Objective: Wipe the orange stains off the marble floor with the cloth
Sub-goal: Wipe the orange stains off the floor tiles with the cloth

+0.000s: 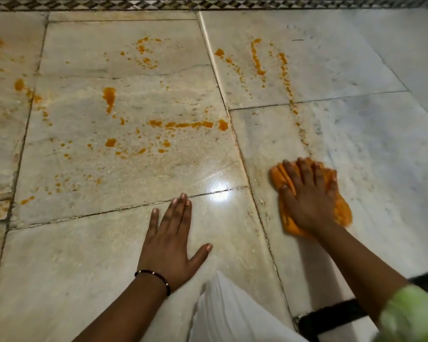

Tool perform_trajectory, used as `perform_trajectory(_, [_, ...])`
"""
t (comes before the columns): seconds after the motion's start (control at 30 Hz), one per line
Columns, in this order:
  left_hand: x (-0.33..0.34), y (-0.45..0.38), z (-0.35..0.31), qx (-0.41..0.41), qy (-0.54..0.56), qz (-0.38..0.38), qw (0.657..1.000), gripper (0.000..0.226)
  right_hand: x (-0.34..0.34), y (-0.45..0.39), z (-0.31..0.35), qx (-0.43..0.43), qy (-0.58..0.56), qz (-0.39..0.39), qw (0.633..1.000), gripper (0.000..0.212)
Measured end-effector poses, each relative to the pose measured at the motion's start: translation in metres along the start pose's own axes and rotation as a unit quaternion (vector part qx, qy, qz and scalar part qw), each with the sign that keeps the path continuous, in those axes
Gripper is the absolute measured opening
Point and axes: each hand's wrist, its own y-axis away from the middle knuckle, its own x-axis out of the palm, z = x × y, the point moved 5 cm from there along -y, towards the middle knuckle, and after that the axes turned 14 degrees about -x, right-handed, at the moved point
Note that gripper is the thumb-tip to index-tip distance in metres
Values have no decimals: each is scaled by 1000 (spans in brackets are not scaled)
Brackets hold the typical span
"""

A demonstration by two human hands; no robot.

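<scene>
Shiny marble floor (356,134) has orange stains (183,124) all over, and the right hand (307,196) presses flat on a soft, floppy orange cloth (342,211) while the left hand (169,245) rests flat, fingers wide.

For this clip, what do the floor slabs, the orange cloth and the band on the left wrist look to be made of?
Floor slabs: polished stone, seemingly marble, with faint veining, dark joints and a bright lamp glare.
Orange cloth: soft woven or microfibre fabric, judging by its crumpled folds under the right hand; the weave is too blurred to tell.
Wristband by the left hand: thin and dark with small gold-coloured bits, possibly beads or thread.
</scene>
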Motion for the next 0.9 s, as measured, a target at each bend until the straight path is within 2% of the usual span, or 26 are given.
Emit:
perform_trajectory(0.1, [1, 0, 0, -1, -3, 8, 1000, 88, -1, -38, 56, -72, 8, 30, 997, 67])
perform_trajectory(0.23, [0, -1, -1, -2, -9, 11, 1000, 88, 8, -16, 122, -210, 32, 37, 976, 59])
perform_trajectory(0.37, [0, 0, -1, 0, -8, 10, 1000, 88, 21, 68, 98, -272, 35, 26, 961, 59])
perform_trajectory(0.43, [0, -1, 0, -2, -9, 7, 1000, 88, 22, 106, 55, -247, 30, 19, 968, 58])
perform_trajectory(0.5, [1, 0, 0, -5, -12, 4, 1000, 88, 18, 122, 8, -163, 16, 21, 986, 59])
perform_trajectory(0.57, [1, 0, 0, -6, -14, 2, 1000, 88, 13, 111, -26, -67, 11, 22, 997, 62])
perform_trajectory(0.7, [3, 0, -1, -6, -16, 4, 1000, 88, 1, 48, -44, 55, 4, -9, 998, 69])
perform_trajectory(0.73, [3, 1, 0, -4, -18, 2, 1000, 89, -1, 29, -39, 63, 4, -8, 998, 71])
perform_trajectory(0.8, [1, 2, 0, -6, -10, -3, 1000, 89, -2, 0, -12, 27, 14, 13, 999, 73])
perform_trajectory(0.9, [-7, -9, -16, -22, 38, -12, 999, 91, 4, -5, 52, -106, 26, 37, 993, 69])
